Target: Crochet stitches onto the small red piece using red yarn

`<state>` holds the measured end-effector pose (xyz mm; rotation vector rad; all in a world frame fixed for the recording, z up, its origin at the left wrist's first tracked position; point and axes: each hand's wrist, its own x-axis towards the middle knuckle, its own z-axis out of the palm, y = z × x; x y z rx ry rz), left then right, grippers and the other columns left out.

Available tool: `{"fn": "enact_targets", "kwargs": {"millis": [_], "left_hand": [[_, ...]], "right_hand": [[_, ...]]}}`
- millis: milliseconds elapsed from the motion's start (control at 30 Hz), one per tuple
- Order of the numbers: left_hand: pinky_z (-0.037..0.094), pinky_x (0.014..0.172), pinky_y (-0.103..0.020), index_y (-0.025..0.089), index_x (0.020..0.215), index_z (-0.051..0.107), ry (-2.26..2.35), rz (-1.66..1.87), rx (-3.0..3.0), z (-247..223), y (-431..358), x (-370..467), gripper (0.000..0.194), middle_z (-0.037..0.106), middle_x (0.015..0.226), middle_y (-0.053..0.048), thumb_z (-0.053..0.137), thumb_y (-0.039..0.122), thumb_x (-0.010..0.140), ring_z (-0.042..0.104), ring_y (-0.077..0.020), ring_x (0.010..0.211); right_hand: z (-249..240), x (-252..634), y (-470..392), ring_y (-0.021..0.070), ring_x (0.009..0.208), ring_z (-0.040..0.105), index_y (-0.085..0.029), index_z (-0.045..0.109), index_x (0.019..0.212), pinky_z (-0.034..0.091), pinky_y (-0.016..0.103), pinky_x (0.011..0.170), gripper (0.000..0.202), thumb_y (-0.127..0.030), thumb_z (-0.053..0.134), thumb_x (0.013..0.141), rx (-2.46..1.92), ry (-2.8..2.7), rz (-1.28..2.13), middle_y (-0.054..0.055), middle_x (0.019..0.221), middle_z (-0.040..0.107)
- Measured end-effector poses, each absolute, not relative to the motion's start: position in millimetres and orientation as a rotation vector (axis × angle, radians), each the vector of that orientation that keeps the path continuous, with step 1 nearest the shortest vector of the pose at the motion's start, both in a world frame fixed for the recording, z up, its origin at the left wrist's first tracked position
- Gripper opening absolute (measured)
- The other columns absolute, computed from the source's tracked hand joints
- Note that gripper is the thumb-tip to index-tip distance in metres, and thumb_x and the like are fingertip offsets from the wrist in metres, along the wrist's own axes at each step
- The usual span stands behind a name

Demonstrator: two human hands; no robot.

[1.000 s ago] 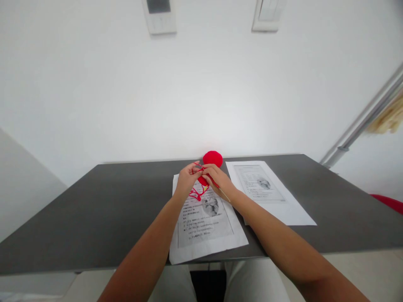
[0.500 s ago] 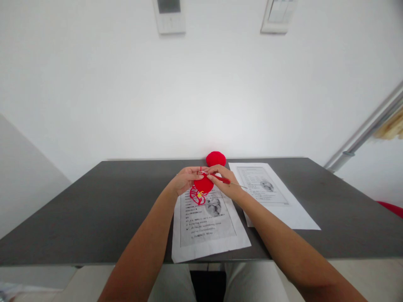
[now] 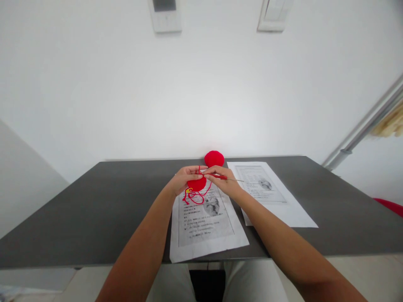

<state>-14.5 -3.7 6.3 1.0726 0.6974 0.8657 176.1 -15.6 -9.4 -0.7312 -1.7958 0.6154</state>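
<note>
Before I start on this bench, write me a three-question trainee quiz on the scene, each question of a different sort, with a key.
1. Multiple choice: what does the right hand hold?
A) a pair of scissors
B) a red-handled crochet hook
C) a paintbrush

2. True or false: the red yarn ball sits at the back of the dark desk, by the wall.

3. Fill in the blank: the left hand holds the round red crochet piece, and the small item at its lower edge is ____ in colour.

Key: 1. B; 2. true; 3. yellow.
</note>
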Motion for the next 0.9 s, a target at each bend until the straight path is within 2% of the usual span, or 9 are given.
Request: {"fn": "enact_targets", "kwargs": {"millis": [233, 367, 600, 900], "left_hand": [[0.042, 0.059, -0.022, 0.014, 0.107, 0.074, 0.704, 0.891, 1.118, 5.2, -3.0, -15.2, 0.052, 0.074, 0.084, -0.006, 0.083, 0.014, 0.056, 0.06, -0.0105, 0.061], [0.041, 0.059, -0.022, 0.015, 0.105, 0.075, 0.691, 0.889, 1.113, 7.8, -3.4, -18.5, 0.05, 0.073, 0.082, -0.005, 0.081, 0.012, 0.055, 0.059, -0.0104, 0.061], [0.037, 0.054, -0.021, 0.015, 0.111, 0.073, 0.699, 0.883, 1.104, 10.1, -2.5, -26.3, 0.055, 0.069, 0.069, -0.002, 0.078, 0.013, 0.057, 0.056, -0.0094, 0.053], [0.043, 0.063, -0.025, 0.012, 0.104, 0.075, 0.654, 0.877, 1.008, 14.0, -4.7, -28.2, 0.049, 0.074, 0.081, -0.008, 0.077, 0.01, 0.055, 0.063, -0.0144, 0.063]], "right_hand": [[-6.0, 175.7, -18.0, 0.0186, 0.083, 0.069, -0.021, 0.071, 0.087, 0.054, 0.033, 0.079, 0.017, -0.037, 0.066, 0.086, -0.722, -1.778, 0.697, 0.005, 0.088, 0.075], [-4.1, 176.5, -18.7, 0.0185, 0.084, 0.068, -0.021, 0.072, 0.087, 0.053, 0.034, 0.08, 0.02, -0.04, 0.064, 0.087, -0.711, -1.748, 0.737, 0.004, 0.087, 0.075], [0.2, 175.8, -21.3, 0.0189, 0.085, 0.069, -0.022, 0.074, 0.085, 0.054, 0.034, 0.08, 0.021, -0.042, 0.067, 0.084, -0.728, -1.647, 0.826, 0.004, 0.088, 0.075], [6.4, 170.5, -24.8, 0.0177, 0.073, 0.071, -0.021, 0.072, 0.08, 0.059, 0.033, 0.074, 0.024, -0.045, 0.069, 0.082, -0.676, -1.529, 0.975, 0.004, 0.079, 0.076]]}}
